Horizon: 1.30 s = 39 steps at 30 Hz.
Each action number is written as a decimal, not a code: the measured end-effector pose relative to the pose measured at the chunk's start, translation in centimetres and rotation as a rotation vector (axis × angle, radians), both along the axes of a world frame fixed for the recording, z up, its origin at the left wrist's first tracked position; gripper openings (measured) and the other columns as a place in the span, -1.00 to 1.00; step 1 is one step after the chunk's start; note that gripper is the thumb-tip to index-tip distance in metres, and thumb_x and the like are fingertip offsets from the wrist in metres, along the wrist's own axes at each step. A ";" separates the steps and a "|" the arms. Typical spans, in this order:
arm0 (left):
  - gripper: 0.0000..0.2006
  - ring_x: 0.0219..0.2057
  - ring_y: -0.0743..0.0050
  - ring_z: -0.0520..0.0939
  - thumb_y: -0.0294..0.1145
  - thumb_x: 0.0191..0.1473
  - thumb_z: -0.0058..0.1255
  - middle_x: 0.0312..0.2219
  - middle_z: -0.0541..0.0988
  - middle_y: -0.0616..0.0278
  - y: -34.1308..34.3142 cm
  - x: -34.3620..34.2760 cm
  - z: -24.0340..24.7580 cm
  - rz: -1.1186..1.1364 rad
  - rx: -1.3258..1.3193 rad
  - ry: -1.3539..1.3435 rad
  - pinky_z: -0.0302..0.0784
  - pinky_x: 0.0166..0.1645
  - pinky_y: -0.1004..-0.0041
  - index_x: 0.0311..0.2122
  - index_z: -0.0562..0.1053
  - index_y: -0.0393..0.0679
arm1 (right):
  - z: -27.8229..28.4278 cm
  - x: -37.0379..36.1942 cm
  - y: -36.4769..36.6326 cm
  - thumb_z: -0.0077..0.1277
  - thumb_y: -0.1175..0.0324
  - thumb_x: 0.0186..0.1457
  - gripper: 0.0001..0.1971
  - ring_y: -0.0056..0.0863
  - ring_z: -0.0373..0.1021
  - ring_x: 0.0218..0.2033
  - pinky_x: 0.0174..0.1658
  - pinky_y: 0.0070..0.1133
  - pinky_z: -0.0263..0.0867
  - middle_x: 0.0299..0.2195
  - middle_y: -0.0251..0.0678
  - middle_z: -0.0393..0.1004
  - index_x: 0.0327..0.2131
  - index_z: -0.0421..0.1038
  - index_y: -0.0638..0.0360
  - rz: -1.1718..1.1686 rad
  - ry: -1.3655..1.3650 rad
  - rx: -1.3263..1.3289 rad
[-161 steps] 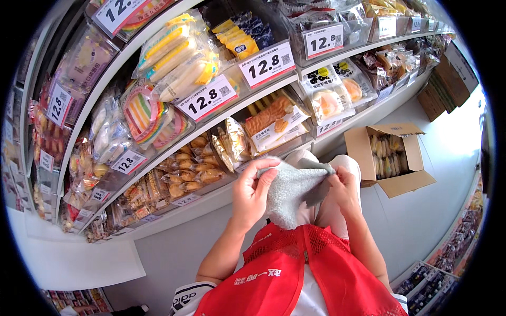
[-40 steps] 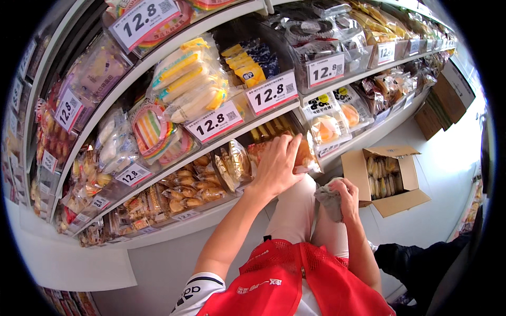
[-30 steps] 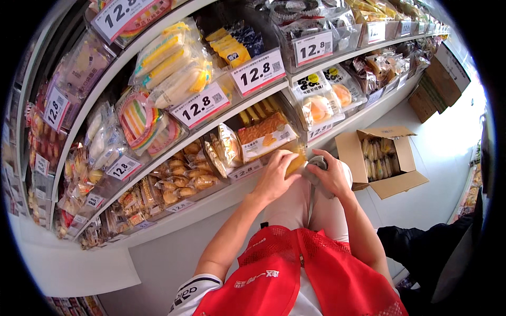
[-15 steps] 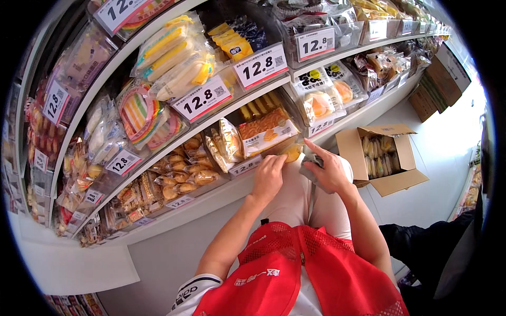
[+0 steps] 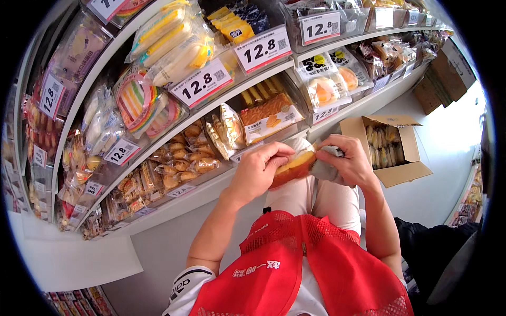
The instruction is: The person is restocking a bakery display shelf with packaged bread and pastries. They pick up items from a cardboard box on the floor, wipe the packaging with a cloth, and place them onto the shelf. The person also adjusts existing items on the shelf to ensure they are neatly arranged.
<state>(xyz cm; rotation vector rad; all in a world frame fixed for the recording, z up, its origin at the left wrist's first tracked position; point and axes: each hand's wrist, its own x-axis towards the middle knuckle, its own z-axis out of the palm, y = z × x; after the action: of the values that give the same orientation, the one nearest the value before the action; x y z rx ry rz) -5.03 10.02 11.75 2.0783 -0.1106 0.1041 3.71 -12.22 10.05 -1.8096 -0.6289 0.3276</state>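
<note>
Left hand (image 5: pixel 256 171) holds 1 bread pack (image 5: pixel 295 169) — right hand (image 5: pixel 352 159) holds grey cloth (image 5: pixel 327 173).

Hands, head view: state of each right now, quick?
Left hand: closed, holding one end of the packaged pastry.
Right hand: closed, holding the grey cloth at the pastry's other end.

I see the left hand (image 5: pixel 261 169) pinching a brown-and-yellow snack (image 5: pixel 291 173) above the lap, while the right hand (image 5: pixel 352 160) bunches a grey cloth (image 5: pixel 327 171) at its right end. Beyond, I view stocked shelves (image 5: pixel 266 77); rightward, an open box (image 5: pixel 403 175) of packets.
</note>
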 end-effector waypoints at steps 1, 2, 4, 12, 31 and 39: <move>-0.84 -0.33 0.48 0.61 -0.55 0.09 -0.01 -0.39 0.60 0.17 0.0 -0.2 0.3 0.001 -0.082 0.042 0.50 -0.21 0.49 -0.19 0.47 -0.25 | 0.1 -0.4 -0.3 0.10 0.40 0.00 -0.86 -0.47 0.40 -0.50 -0.36 -0.57 0.31 -0.52 -0.29 0.50 -0.40 0.49 0.28 -0.039 0.118 0.054; -0.83 -0.33 0.45 0.61 -0.52 0.11 0.00 -0.40 0.59 0.17 0.1 -0.3 0.5 -0.001 -0.164 0.079 0.50 -0.24 0.47 -0.17 0.45 -0.24 | 0.1 -0.7 -0.8 0.10 0.40 0.01 -0.87 -0.54 0.39 -0.50 -0.38 -0.60 0.30 -0.53 -0.34 0.50 -0.40 0.49 0.29 -0.082 0.231 0.107; -0.77 -0.30 0.65 0.56 -0.39 0.16 0.01 -0.36 0.58 0.27 1.5 -0.9 0.3 -0.002 -0.268 0.187 0.46 -0.20 0.56 -0.10 0.43 -0.25 | -0.4 -1.1 -1.4 0.08 0.42 0.03 -0.89 -0.68 0.36 -0.51 -0.42 -0.67 0.28 -0.55 -0.44 0.47 -0.46 0.48 0.26 -0.155 0.428 0.290; -0.66 -0.32 0.74 0.43 -0.16 0.25 -0.12 -0.36 0.52 0.38 -1.9 -3.5 -4.8 0.384 -0.744 0.162 0.36 -0.19 0.61 -0.18 0.46 -0.29 | -1.1 -2.8 -1.9 0.07 0.43 0.02 -0.91 -0.64 0.40 -0.55 -0.44 -0.67 0.34 -0.54 -0.39 0.48 -0.43 0.46 0.27 -0.317 0.757 0.493; -0.61 -0.43 0.78 0.35 -0.18 0.30 -0.22 -0.48 0.47 0.45 -1.6 -3.0 -4.0 0.516 -0.683 0.081 0.32 -0.28 0.65 -0.35 0.49 -0.30 | -2.6 -4.6 -5.8 0.11 0.22 0.09 -0.73 -0.66 0.39 -0.58 -0.46 -0.66 0.32 -0.56 -0.38 0.49 -0.46 0.48 0.27 -0.358 0.681 0.192; -0.59 -0.40 0.70 0.38 -0.16 0.30 -0.24 -0.48 0.50 0.38 -1.6 -3.2 -3.6 0.521 -0.485 0.045 0.35 -0.25 0.57 -0.33 0.49 -0.32 | -3.2 -5.5 -5.6 0.11 0.17 0.11 -0.64 -0.74 0.31 -0.49 -0.37 -0.66 0.29 -0.54 -0.45 0.46 -0.30 0.51 0.37 -0.201 0.612 0.103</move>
<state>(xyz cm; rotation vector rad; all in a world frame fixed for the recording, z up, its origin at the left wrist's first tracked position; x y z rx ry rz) -8.20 8.43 8.11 1.5788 0.4463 0.3631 -1.75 -17.83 6.81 -1.5443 -0.0329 0.6632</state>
